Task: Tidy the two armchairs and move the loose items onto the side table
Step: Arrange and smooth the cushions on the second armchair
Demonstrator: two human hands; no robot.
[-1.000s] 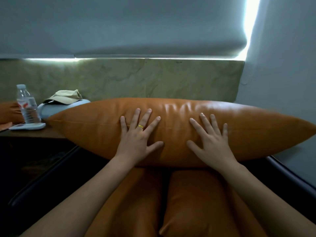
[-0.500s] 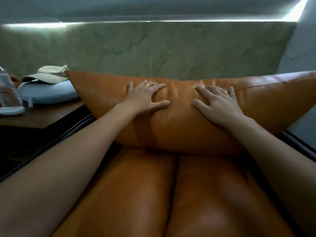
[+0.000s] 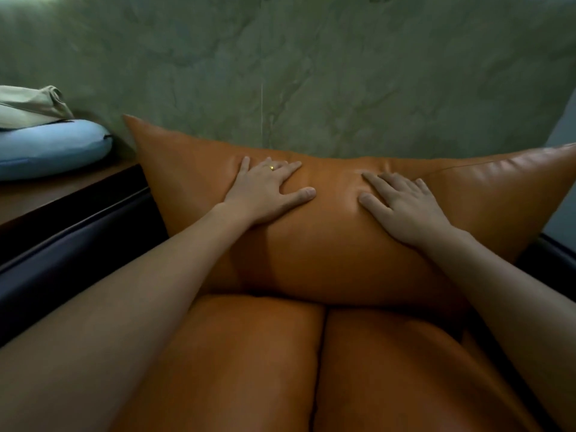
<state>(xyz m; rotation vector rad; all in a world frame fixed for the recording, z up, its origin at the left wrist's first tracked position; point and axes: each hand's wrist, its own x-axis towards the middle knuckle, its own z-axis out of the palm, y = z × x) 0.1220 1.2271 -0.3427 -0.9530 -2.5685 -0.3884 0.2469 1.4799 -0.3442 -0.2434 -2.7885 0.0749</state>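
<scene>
Orange leather dimples under our two hands: the left hand (image 3: 265, 191), a gold ring (image 3: 272, 167) on one finger, and the right hand (image 3: 402, 207) both lie flat with fingers spread and nearly straight, pressing on the upper face of the back cushion (image 3: 343, 254) and gripping nothing. That cushion stands across the back of the armchair against the green marbled wall (image 3: 311, 73), its lower edge resting on the two-lobed seat cushion (image 3: 249, 353), with the chair's dark frame (image 3: 78, 244) alongside. Just left of the frame we see the wooden side table (image 3: 46, 194), where a blue neck pillow (image 3: 53, 148) lies with a beige cap (image 3: 28, 106) on top.
</scene>
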